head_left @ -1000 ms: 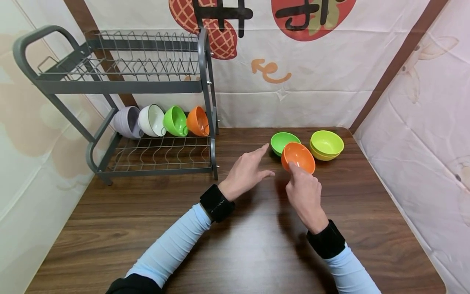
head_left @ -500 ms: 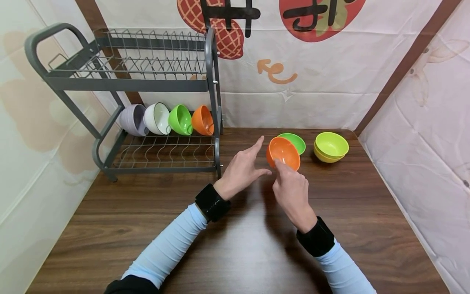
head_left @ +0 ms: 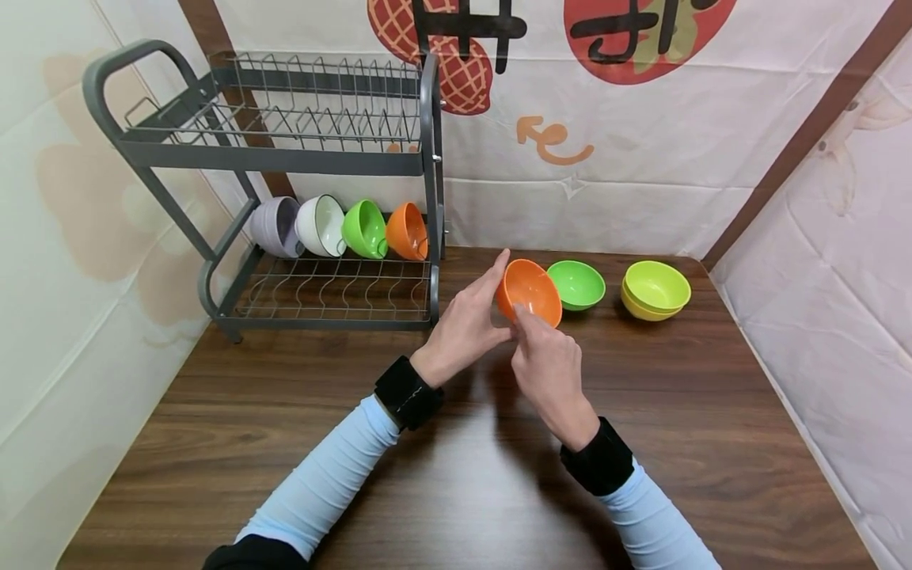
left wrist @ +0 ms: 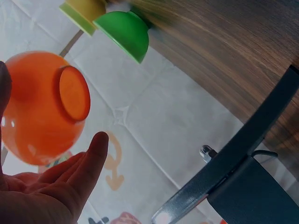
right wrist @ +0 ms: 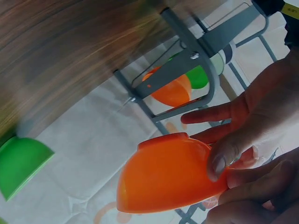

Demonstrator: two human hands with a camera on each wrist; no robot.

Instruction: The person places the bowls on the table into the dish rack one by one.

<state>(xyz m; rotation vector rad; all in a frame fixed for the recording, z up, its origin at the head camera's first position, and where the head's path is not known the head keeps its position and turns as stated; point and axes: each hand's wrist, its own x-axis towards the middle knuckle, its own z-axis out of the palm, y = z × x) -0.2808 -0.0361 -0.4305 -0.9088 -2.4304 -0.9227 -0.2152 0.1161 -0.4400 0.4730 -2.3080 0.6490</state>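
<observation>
An orange bowl [head_left: 530, 293] is held tilted above the table, its inside facing me in the head view. My right hand [head_left: 552, 364] pinches its near rim between thumb and fingers. Against the bowl's left side is my left hand [head_left: 466, 324], fingers extended and thumb spread. In the right wrist view the left thumb [right wrist: 219, 161] overlaps the bowl's wall, seemingly touching it. The left wrist view shows the bowl's round foot [left wrist: 74, 93] beside the left fingers [left wrist: 91, 161]. A green bowl [head_left: 577, 285] sits on the table just right of the orange one.
Yellow-green and yellow bowls [head_left: 655, 289] are stacked at the back right. At the left stands a grey two-tier dish rack [head_left: 285, 162]. Its lower tier holds lilac [head_left: 274, 227], white [head_left: 321, 226], green [head_left: 365, 229] and orange bowls [head_left: 408, 231], tilted in a row.
My right hand has carried the orange bowl leftward from in front of the green bowl to my left hand. The view has turned slightly, shifting the rack rightward in frame.
</observation>
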